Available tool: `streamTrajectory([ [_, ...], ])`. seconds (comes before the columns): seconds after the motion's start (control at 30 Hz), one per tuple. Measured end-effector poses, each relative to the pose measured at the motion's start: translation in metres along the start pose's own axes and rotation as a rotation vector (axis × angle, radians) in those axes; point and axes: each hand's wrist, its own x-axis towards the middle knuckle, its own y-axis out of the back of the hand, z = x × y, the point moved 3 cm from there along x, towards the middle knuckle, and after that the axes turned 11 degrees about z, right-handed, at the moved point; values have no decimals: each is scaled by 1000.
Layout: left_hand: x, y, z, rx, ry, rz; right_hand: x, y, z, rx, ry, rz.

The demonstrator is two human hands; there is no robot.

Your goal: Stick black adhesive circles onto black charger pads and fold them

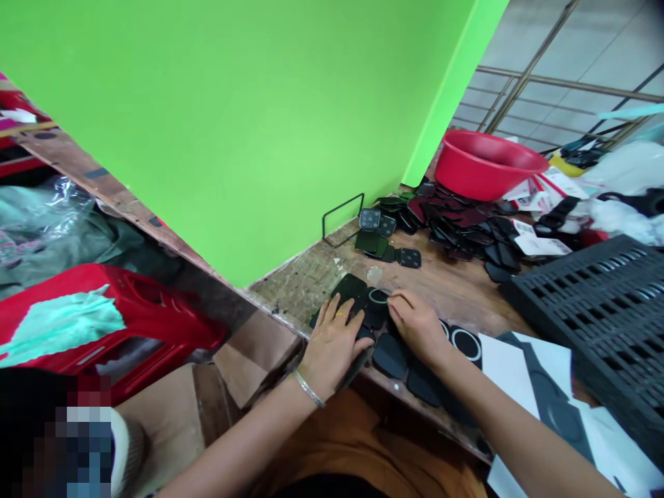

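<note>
Curled into a narrow grip with the right hand, fingertips at the right edge of the ring pad; cannot tell if really pinching it. Spread wide and palm down with the left hand, over more dark pads, thumb sticking out to the right.

Dark, thin and flat on the ring pad, with one pale round line on top. Lying on the worktop between both hands, close to the near edge. Facing up with the ring side; showing no clear long way, being partly hidden.

Just nearer the body, plain black squares with soft, round corners. By the right arm, another pale ring on a black pad, next to smooth white papers. Under all these, brown wood, scuffed and spotty to the left.

Farther back, a few pads with dots, then a messy pile of shiny dark flat pieces. Behind that, a round red plastic tub. To the right, a black rack full of long slots. At the back left, a bent black wire stand by a smooth, bright green wall.
</note>
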Motion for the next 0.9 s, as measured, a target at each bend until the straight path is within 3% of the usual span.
streamTrajectory([
  [0.37,2,-2,-3,-45,-29,32,7,4,-23,-157,121,-238],
  [0.6,10,0,-1,-16,-30,62,5,21,-16,-113,11,-210],
  [0.73,14,-12,-4,2,-100,133,-10,56,29,-14,-258,-90],
  [0.9,23,-36,-10,55,-186,217,-38,136,136,-311,-566,113],
])
